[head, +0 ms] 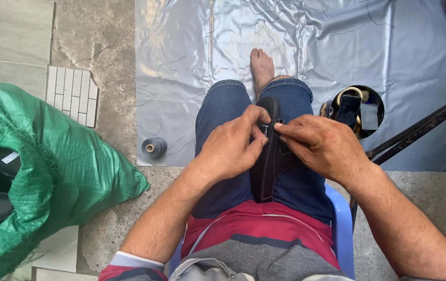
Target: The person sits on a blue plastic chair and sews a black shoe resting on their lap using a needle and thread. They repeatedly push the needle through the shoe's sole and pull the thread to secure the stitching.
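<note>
A black shoe (270,166) with white stitching lies lengthwise between my knees, resting on my blue jeans. My left hand (232,143) grips its left side, thumb and fingers pinched near the top edge. My right hand (319,143) holds the right side, fingertips meeting the left hand's at a small spot on the upper. A needle or thread between the fingers is too small to make out. My bare foot (261,66) rests on a silver-grey plastic sheet (192,52).
A green woven sack (51,166) with dark shoes inside sits at the left. A grey thread spool (154,147) stands on the sheet's edge. A round tin (358,109) of tools is at right, beside a black metal bar (420,127). I sit on a blue plastic stool (341,224).
</note>
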